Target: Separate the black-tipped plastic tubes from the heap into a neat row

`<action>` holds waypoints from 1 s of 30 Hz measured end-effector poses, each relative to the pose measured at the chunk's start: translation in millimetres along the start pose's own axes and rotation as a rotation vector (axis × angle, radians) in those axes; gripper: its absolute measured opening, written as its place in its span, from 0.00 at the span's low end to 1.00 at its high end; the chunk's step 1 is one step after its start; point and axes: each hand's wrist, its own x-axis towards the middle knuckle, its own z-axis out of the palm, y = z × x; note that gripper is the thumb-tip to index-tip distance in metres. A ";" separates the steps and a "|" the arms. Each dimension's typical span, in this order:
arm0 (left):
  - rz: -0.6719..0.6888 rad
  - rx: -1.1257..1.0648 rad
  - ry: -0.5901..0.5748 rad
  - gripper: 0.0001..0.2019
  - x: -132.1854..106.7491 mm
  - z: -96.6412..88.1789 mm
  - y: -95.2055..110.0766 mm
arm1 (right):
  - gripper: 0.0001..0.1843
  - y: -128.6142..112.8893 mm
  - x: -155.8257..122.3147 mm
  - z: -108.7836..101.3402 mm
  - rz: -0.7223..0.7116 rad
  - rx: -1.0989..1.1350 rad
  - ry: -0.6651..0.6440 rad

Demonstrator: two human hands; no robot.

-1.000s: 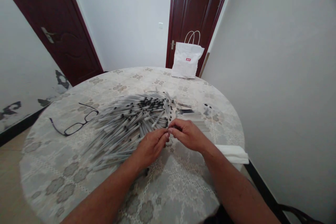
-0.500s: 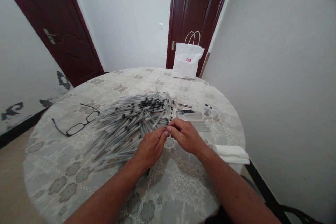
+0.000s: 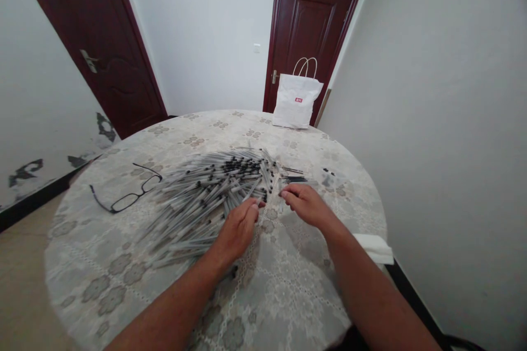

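My left hand (image 3: 239, 226) is closed in a pinch at the near right edge of a big pile of clear pen-like tubes (image 3: 201, 194) with black ends. Whatever lies between its thumb and forefinger is too small to make out. A short gap to the right separates it from my right hand (image 3: 305, 204), whose thumb and fingertips are also pressed together; I cannot see clearly what they hold. Just beyond the right hand lie thin black rods (image 3: 295, 179) and a few slim dark sticks (image 3: 292, 169). My right hand partly hides a row of clear tubes there.
Eyeglasses (image 3: 127, 201) rest left of the pile on the round table's patterned cloth (image 3: 119, 263). Small black pieces (image 3: 328, 171) lie at the right. A white paper bag (image 3: 297, 104) stands at the back, and a folded white cloth or tissue (image 3: 375, 249) sits by the right edge.
My hands were together at the fingertips and have moved apart, the right one going right toward the black rods. The view has tilted up slightly.
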 end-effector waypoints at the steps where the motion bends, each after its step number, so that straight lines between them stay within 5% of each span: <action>1: -0.014 -0.001 0.000 0.17 0.3 -0.1 -1.2 | 0.13 7.5 2.9 -2.9 0.017 -0.041 -0.069; 4: -0.051 -0.033 -0.005 0.15 1.6 0.9 -4.5 | 0.12 24.9 13.8 -14.8 0.049 -0.165 -0.209; 6: -0.058 -0.081 -0.008 0.15 2.4 1.5 -5.2 | 0.09 30.8 26.1 -26.0 0.080 -0.227 -0.186; 9: -0.060 -0.126 0.017 0.15 2.8 1.1 -4.0 | 0.10 34.3 52.8 -46.4 0.137 -0.198 0.070; 12: -0.097 -0.169 0.052 0.16 3.4 -0.1 -2.1 | 0.23 35.6 75.2 -63.8 0.159 -0.016 0.362; 14: -0.123 -0.248 0.055 0.17 4.1 -0.3 -0.8 | 0.29 34.0 77.8 -67.2 0.147 0.056 0.429; 17: -0.146 -0.371 0.056 0.15 5.3 -0.2 2.3 | 0.22 23.6 58.9 -53.4 0.121 0.075 0.372; 24: -0.119 -0.491 0.059 0.11 6.6 0.3 4.1 | 0.11 -22.4 -10.8 13.6 -0.126 0.104 -0.049; 30: -0.116 -0.451 0.028 0.10 6.1 -0.1 4.7 | 0.07 -24.2 -17.1 15.1 -0.237 -0.058 -0.066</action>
